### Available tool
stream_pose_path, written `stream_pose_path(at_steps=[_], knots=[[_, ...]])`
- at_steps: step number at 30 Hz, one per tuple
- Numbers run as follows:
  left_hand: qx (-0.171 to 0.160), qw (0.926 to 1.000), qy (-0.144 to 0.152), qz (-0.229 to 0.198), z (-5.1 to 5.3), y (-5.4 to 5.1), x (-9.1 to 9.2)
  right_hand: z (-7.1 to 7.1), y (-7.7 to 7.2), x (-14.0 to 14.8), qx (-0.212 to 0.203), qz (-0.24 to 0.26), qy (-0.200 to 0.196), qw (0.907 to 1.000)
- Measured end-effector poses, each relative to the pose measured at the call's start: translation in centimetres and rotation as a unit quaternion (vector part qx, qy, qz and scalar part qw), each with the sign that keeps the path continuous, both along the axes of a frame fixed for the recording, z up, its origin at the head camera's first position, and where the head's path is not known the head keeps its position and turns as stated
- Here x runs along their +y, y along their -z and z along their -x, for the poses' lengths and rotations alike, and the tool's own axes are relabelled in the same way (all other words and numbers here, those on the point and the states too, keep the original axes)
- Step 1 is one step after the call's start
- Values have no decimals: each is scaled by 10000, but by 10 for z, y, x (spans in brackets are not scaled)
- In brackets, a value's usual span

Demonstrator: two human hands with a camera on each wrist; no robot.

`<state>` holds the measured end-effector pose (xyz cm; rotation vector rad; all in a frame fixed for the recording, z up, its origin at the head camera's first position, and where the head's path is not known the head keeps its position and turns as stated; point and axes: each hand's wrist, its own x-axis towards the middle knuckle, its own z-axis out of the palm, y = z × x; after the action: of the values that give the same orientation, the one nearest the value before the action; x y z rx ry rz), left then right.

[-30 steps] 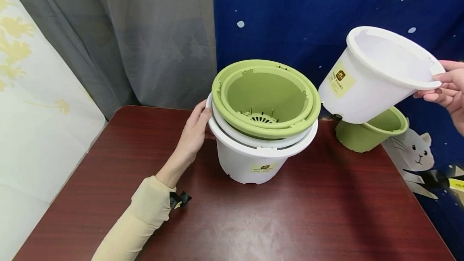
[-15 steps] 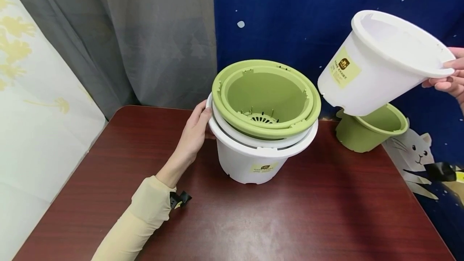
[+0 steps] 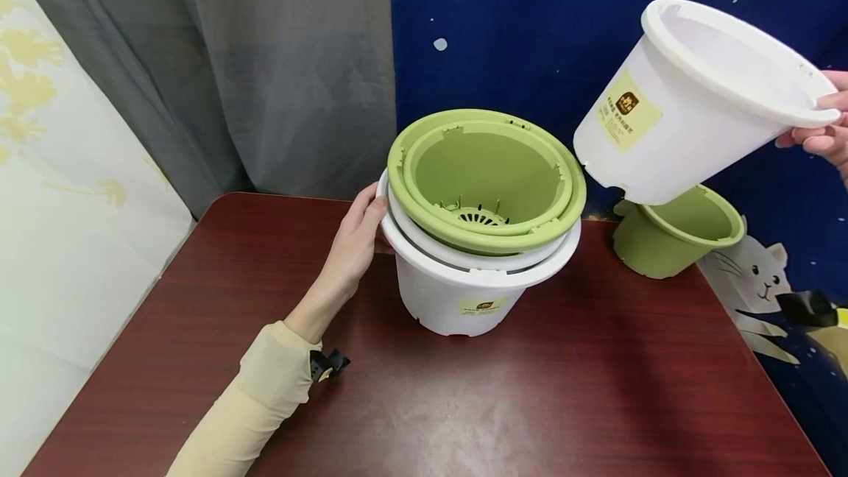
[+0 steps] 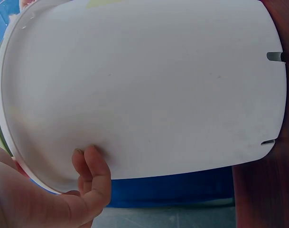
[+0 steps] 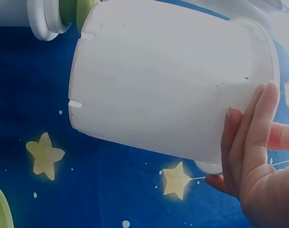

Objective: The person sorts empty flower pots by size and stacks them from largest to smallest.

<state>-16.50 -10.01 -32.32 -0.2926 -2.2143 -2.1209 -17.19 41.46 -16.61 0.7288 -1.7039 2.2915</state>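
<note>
Nested plant pots stand on the table, green ones (image 3: 486, 160) inside white ones. My left hand (image 3: 354, 241) grips the rim of the outer white pot (image 3: 424, 304) at its left side. In the left wrist view, curled fingers (image 4: 94, 173) touch that pot's outer wall. My right hand (image 3: 824, 131) holds a separate white pot (image 3: 689, 131) by its rim, tilted and in the air, with its yellow label facing me. The right wrist view shows this pot's side wall (image 5: 153, 80), with notches at its base and fingers (image 5: 251, 128) under the rim.
A single green pot (image 3: 652, 249) stands at the table's back right, below the raised white pot and partly hidden by it. The dark red table (image 3: 583, 374) ends at a blue curtain (image 3: 503, 35) and a grey curtain (image 3: 298, 79) behind.
My right hand has lifted the white pot upward and slightly right, tilting it a little more. My left hand and the nested pots have not moved.
</note>
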Motion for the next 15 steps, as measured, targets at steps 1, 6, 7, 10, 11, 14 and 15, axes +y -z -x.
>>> stream_pose_path(at_steps=[1, 6, 7, 10, 11, 14, 15], knots=[[-1, 10000, -1, 10, 0, 0, 0, 1, 0, 1, -34, 43, -27, 10000], [2, 10000, 6, 42, 1, 0, 0, 7, -8, 7, -638, 77, -132, 9978], [1, 10000, 6, 41, 1, 0, 0, 9, -11, 9, -991, 191, -252, 9946], [-4, 10000, 14, 38, 2, 1, 1, 9, -17, 8, -1387, 339, -338, 9892], [-9, 10000, 16, 29, 2, 1, 1, 8, -18, 6, -1459, 403, -282, 9881], [-27, 10000, 14, 14, 2, 2, 1, 4, -18, -4, -1396, 547, -1, 9887], [-36, 10000, 9, 4, 1, 1, 1, 2, -18, -7, -1382, 621, 77, 9884]])
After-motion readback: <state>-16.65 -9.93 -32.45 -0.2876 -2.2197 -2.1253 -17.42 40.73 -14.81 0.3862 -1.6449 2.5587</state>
